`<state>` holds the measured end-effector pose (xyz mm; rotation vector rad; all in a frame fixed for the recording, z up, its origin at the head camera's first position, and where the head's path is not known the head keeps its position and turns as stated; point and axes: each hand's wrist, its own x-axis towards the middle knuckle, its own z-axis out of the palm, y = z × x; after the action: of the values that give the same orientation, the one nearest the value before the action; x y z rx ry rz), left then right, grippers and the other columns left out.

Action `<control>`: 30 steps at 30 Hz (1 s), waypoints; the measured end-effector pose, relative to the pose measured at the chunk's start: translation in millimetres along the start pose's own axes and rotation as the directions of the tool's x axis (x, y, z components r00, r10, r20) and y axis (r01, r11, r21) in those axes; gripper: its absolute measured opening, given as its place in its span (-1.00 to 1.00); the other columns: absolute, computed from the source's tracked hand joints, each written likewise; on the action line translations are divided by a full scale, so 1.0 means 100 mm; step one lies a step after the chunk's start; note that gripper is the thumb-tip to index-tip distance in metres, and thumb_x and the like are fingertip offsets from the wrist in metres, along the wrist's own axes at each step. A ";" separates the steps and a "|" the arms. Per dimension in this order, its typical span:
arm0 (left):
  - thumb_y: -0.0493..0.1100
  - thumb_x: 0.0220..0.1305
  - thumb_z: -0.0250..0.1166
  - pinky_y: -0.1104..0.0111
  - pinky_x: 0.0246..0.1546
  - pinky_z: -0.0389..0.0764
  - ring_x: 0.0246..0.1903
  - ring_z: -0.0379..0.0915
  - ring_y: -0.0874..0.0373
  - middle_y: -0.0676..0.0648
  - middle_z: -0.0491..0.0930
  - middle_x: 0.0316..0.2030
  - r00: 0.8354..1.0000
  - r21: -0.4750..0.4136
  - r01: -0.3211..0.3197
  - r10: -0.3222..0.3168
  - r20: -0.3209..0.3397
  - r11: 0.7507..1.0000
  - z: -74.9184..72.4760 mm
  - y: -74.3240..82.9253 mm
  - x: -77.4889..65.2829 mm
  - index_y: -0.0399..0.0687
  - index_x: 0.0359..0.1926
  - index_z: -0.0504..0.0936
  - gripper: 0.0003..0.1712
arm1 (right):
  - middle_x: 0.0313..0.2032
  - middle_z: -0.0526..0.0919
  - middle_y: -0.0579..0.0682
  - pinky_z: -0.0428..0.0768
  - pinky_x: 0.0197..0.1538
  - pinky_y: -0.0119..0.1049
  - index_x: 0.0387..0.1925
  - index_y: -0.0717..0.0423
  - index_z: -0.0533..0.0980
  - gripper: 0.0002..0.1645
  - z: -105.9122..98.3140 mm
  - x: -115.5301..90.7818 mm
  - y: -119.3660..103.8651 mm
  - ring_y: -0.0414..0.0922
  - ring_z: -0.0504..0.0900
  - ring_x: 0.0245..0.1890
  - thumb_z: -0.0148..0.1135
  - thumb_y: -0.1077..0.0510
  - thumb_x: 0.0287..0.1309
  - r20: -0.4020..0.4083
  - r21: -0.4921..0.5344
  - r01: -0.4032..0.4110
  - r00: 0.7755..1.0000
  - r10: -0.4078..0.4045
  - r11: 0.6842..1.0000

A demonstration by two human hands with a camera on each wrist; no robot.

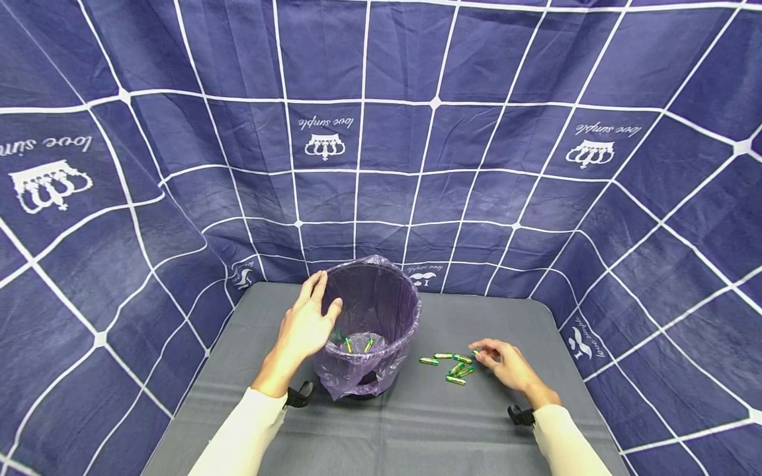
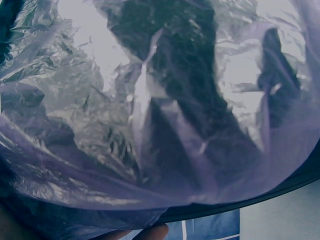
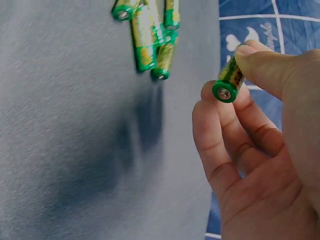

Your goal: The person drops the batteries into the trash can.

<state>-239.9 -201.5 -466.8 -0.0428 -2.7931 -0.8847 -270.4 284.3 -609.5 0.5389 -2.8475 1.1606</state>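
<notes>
In the head view my left hand (image 1: 303,327) is at the left rim of a bin (image 1: 363,382) lined with a thin purple plastic bag (image 1: 389,360). Its fingers are fairly straight, and the thumb extends over the opening. Close up in the left wrist view, the crinkled bag (image 2: 175,150) fills most of the picture, with fingertips (image 2: 152,232) at the bottom edge. My right hand (image 1: 506,367) pinches a green and yellow battery (image 3: 230,82) between thumb and fingers, above the table. Two batteries show inside the bin, one of them this battery (image 1: 368,344).
Several more batteries (image 1: 456,380) lie loosely grouped on the grey cloth-covered table (image 1: 428,430), between the bin and my right hand. Blue cloth (image 1: 393,198) with white grid lines stands up around the back and both sides.
</notes>
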 end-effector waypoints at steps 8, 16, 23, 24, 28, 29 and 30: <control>0.19 0.79 0.14 -0.45 0.38 0.65 0.37 0.66 -0.64 -0.03 0.11 0.90 1.000 -0.004 0.001 -0.001 0.004 1.000 0.00 0.00 -0.01 -0.01 0.90 0.18 -0.11 | -0.15 0.83 0.05 0.83 -0.24 -0.37 0.10 0.03 0.83 -0.77 -0.05 0.09 -0.22 -0.15 0.84 -0.30 0.45 0.33 0.58 -0.033 0.075 0.026 0.999 -0.024 0.997; 0.22 0.78 0.14 -0.45 0.37 0.65 0.37 0.67 -0.65 -0.02 0.11 0.89 1.000 -0.003 0.002 -0.002 0.007 1.000 0.02 -0.03 0.02 0.00 0.90 0.17 -0.09 | -0.16 0.82 0.04 0.84 -0.20 -0.38 0.13 0.05 0.82 -0.73 -0.12 0.23 -0.46 -0.23 0.86 -0.28 0.51 0.35 0.52 -0.055 0.107 0.052 0.997 -0.046 0.993; 0.23 0.76 0.15 -0.45 0.35 0.66 0.33 0.69 -0.65 -0.03 0.13 0.89 1.000 -0.004 -0.004 0.004 0.002 1.000 0.02 -0.03 0.03 -0.01 0.90 0.18 -0.08 | -0.02 0.84 0.17 0.87 -0.04 -0.42 0.22 0.10 0.81 -0.55 -0.19 0.27 -0.64 -0.24 0.87 -0.12 0.56 0.46 0.39 -0.060 0.117 0.094 0.994 -0.087 0.989; 0.23 0.76 0.15 -0.46 0.34 0.66 0.33 0.69 -0.66 -0.03 0.13 0.89 1.000 -0.003 -0.002 0.002 0.002 1.000 0.02 -0.03 0.03 -0.01 0.90 0.18 -0.08 | 0.00 0.84 0.19 0.88 -0.01 -0.42 0.23 0.11 0.80 -0.53 -0.19 0.28 -0.65 -0.25 0.86 -0.10 0.58 0.47 0.37 -0.061 0.119 0.098 0.994 -0.091 0.988; 0.22 0.76 0.16 -0.46 0.34 0.66 0.32 0.69 -0.66 -0.04 0.14 0.89 1.000 -0.003 -0.002 0.002 -0.002 1.000 0.02 -0.03 0.02 -0.01 0.89 0.20 -0.09 | 0.03 0.83 0.19 0.90 0.07 -0.36 0.27 0.10 0.79 -0.47 -0.22 0.31 -0.73 -0.05 0.89 -0.01 0.60 0.48 0.33 -0.058 0.115 0.110 0.993 -0.104 0.987; 0.21 0.76 0.16 -0.46 0.33 0.66 0.32 0.69 -0.66 -0.04 0.14 0.89 1.000 -0.002 -0.003 0.002 -0.004 1.000 0.02 -0.03 0.02 -0.02 0.89 0.20 -0.10 | 0.03 0.82 0.17 0.90 0.08 -0.34 0.28 0.10 0.79 -0.45 -0.23 0.32 -0.75 0.00 0.89 0.01 0.60 0.49 0.32 -0.056 0.111 0.111 0.993 -0.105 0.988; 0.20 0.77 0.16 -0.46 0.33 0.66 0.32 0.69 -0.66 -0.04 0.14 0.89 1.000 -0.002 -0.004 0.004 -0.004 1.000 0.02 -0.03 0.02 -0.02 0.89 0.20 -0.11 | 0.04 0.82 0.16 0.91 0.08 -0.32 0.29 0.09 0.78 -0.42 -0.24 0.33 -0.77 0.06 0.90 0.03 0.60 0.50 0.31 -0.054 0.111 0.113 0.993 -0.108 0.987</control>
<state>-242.2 -202.8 -469.7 -0.0467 -2.7879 -0.8862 -279.0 239.1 -535.7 0.6552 -2.6858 1.3029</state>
